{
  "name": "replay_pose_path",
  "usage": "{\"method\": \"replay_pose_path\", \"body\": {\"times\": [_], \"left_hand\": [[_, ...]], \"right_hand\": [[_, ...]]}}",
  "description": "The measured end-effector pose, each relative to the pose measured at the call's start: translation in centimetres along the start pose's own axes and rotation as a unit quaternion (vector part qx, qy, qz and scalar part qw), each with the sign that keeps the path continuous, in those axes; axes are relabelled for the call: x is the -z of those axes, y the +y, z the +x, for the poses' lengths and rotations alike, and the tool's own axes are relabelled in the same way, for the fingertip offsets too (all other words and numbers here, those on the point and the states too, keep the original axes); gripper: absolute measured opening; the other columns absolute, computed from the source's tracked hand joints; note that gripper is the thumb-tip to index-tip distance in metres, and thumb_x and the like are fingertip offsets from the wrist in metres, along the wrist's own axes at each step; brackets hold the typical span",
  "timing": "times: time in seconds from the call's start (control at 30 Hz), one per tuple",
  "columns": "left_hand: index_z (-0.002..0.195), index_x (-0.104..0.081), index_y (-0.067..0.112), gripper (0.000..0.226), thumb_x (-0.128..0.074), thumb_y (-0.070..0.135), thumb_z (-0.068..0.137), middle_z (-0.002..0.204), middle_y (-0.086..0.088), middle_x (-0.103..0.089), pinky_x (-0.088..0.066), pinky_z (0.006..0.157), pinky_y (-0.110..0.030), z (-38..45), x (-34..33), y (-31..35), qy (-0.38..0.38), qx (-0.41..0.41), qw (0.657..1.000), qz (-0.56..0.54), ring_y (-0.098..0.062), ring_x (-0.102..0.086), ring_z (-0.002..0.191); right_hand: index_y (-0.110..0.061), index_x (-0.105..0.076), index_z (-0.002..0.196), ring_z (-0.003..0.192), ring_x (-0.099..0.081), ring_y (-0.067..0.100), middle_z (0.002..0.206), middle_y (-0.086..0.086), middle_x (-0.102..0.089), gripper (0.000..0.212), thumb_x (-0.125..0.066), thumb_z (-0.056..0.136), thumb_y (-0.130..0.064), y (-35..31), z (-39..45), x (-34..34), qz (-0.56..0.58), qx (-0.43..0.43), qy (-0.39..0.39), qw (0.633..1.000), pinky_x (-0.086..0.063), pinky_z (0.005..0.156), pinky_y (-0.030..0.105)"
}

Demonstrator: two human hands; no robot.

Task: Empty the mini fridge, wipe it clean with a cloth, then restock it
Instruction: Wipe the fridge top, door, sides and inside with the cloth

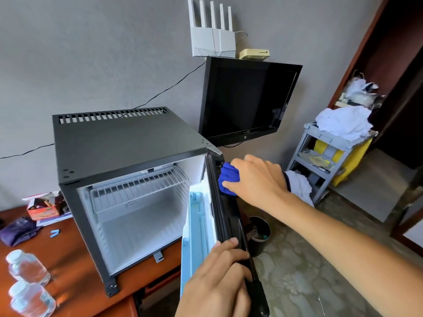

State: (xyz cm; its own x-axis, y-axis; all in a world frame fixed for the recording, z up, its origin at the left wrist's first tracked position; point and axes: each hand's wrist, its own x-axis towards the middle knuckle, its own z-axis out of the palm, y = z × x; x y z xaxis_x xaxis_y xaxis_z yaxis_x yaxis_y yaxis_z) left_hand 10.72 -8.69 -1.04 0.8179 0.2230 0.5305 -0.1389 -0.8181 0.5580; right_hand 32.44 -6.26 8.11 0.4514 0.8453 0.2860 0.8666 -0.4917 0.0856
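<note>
Your right hand (258, 177) and left hand (219, 277) are bare, no gloves, rings or watch visible, and both forearms show uncovered with no sleeve in view.

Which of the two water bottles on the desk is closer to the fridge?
The upper water bottle, the one farther from the camera, lies closer to the mini fridge. The other bottle sits below it, at the frame's bottom-left corner.

No text or label is clear enough to read.
</note>
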Motion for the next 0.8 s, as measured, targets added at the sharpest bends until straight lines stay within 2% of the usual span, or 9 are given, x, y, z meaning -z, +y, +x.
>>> {"method": "replay_pose_path", "body": {"times": [0.07, 0.1, 0.17, 0.23, 0.33, 0.43, 0.53, 0.67, 0.8], "left_hand": [[0.076, -0.073, 0.05, 0.041, -0.038, 0.037, 0.093, 0.11, 0.028, -0.069, -0.046, 0.095, -0.009, 0.3, 0.2, -0.4, 0.005, -0.023, 0.996, 0.085, 0.01, -0.064, 0.111], [0.075, -0.071, 0.047, 0.038, -0.041, 0.035, 0.094, 0.109, 0.028, -0.068, -0.046, 0.097, -0.011, 0.7, 0.3, -0.9, 0.026, -0.025, 0.996, 0.081, 0.009, -0.063, 0.115], [0.073, -0.065, 0.034, 0.03, -0.053, 0.016, 0.094, 0.109, 0.026, -0.064, -0.044, 0.108, -0.023, 0.4, -1.4, -1.7, 0.067, -0.019, 0.997, 0.027, 0.004, -0.054, 0.13], [0.075, -0.063, 0.029, 0.031, -0.066, 0.002, 0.091, 0.108, 0.025, -0.062, -0.04, 0.113, -0.023, -0.2, -3.3, -1.6, 0.092, -0.033, 0.992, 0.086, 0.006, -0.047, 0.135], [0.074, -0.061, 0.03, 0.027, -0.062, 0.015, 0.097, 0.107, 0.022, -0.066, -0.04, 0.115, -0.024, 0.3, -2.4, -1.8, 0.084, -0.032, 0.989, 0.12, 0.004, -0.046, 0.136], [0.074, -0.06, 0.032, 0.022, -0.062, 0.022, 0.094, 0.107, 0.022, -0.066, -0.043, 0.112, -0.024, 0.3, -1.9, -1.3, 0.086, -0.027, 0.986, 0.14, 0.003, -0.047, 0.136], [0.074, -0.06, 0.032, 0.017, -0.063, 0.022, 0.087, 0.106, 0.023, -0.065, -0.047, 0.106, -0.023, 0.4, -2.1, -1.0, 0.098, -0.026, 0.988, 0.116, 0.002, -0.049, 0.134], [0.071, -0.059, 0.031, 0.018, -0.059, 0.017, 0.083, 0.102, 0.021, -0.066, -0.051, 0.101, -0.025, 0.7, -2.4, -0.9, 0.106, -0.026, 0.99, 0.089, 0.001, -0.054, 0.13], [0.07, -0.06, 0.031, 0.023, -0.053, 0.017, 0.085, 0.101, 0.02, -0.068, -0.052, 0.096, -0.022, 0.8, -3.0, -1.5, 0.122, -0.052, 0.986, 0.099, 0.001, -0.057, 0.127]], "right_hand": [[-0.022, -0.057, 0.113, 0.096, -0.066, 0.029, 0.108, 0.001, -0.06, 0.039, -0.061, 0.092, -0.055, -0.4, 2.3, -0.6, -0.04, 0.01, 0.007, 0.999, -0.039, 0.069, 0.036], [-0.02, -0.056, 0.115, 0.097, -0.066, 0.03, 0.111, 0.002, -0.061, 0.039, -0.062, 0.093, -0.052, -0.7, 3.4, -1.0, -0.051, 0.014, 0.011, 0.999, -0.041, 0.07, 0.036], [-0.019, -0.054, 0.116, 0.095, -0.067, 0.03, 0.112, 0.004, -0.062, 0.037, -0.063, 0.093, -0.045, -1.1, 5.5, -1.9, -0.064, 0.017, 0.018, 0.998, -0.045, 0.069, 0.037], [-0.018, -0.053, 0.114, 0.087, -0.066, 0.029, 0.108, 0.004, -0.062, 0.032, -0.064, 0.092, -0.039, -1.3, 7.2, -2.5, -0.075, 0.012, 0.024, 0.997, -0.045, 0.066, 0.036], [-0.019, -0.053, 0.112, 0.079, -0.061, 0.025, 0.104, 0.002, -0.06, 0.031, -0.065, 0.091, -0.038, -1.1, 8.6, -3.0, -0.069, 0.004, 0.023, 0.997, -0.043, 0.064, 0.035], [-0.02, -0.051, 0.111, 0.086, -0.065, 0.028, 0.104, 0.001, -0.06, 0.031, -0.063, 0.092, -0.042, -0.5, 8.0, -3.6, -0.053, 0.002, 0.023, 0.998, -0.043, 0.066, 0.035], [-0.023, -0.045, 0.098, 0.087, -0.064, 0.03, 0.1, -0.001, -0.061, 0.027, -0.063, 0.088, -0.041, -0.4, 7.1, -3.4, -0.003, -0.037, -0.003, 0.999, -0.042, 0.069, 0.037], [-0.024, -0.035, 0.076, 0.072, -0.055, 0.026, 0.073, -0.007, -0.05, 0.035, -0.067, 0.08, -0.038, -0.3, 4.3, -1.7, 0.023, -0.047, -0.057, 0.997, -0.039, 0.063, 0.035], [-0.023, -0.042, 0.073, 0.063, -0.051, 0.019, 0.068, -0.006, -0.052, 0.036, -0.069, 0.077, -0.045, 0.3, 1.5, 0.7, 0.038, -0.063, -0.102, 0.992, -0.033, 0.055, 0.033]]}}
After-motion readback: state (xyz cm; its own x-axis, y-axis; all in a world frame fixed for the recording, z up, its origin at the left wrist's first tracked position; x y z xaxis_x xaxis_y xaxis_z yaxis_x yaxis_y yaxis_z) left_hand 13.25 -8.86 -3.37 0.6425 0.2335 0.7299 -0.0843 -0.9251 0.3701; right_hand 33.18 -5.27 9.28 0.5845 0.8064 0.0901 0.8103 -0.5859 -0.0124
